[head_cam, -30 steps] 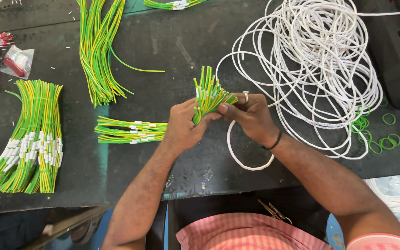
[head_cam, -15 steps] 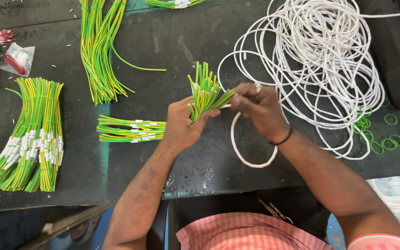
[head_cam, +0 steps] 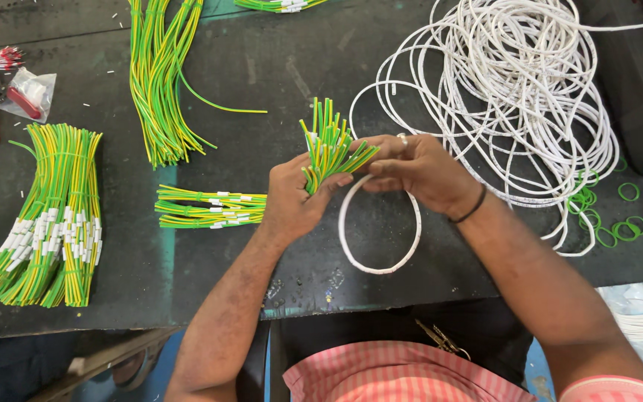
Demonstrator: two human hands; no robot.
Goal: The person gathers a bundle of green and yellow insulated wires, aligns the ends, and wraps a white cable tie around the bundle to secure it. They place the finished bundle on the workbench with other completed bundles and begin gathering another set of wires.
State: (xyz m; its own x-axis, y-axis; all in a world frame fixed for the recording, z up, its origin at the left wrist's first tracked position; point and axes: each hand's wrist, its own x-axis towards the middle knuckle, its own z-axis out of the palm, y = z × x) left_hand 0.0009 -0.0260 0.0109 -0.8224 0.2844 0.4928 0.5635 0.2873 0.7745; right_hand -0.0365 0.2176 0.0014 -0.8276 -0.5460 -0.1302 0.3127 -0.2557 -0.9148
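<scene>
Head view: a fanned wire bundle [head_cam: 329, 147] is being clamped above the table [head_cam: 277, 82] by the left hand [head_cam: 295, 197] fingers, while the right hand [head_cam: 418, 171], shifted slightly rightward since earlier, is pinching its tips, loop [head_cam: 377, 223] now hanging more open.

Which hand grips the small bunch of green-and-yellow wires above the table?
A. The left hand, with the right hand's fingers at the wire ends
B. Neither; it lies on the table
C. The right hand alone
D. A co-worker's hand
A: the left hand clasps the bunch of green-and-yellow wires while the right hand touches its fanned ends.
</scene>
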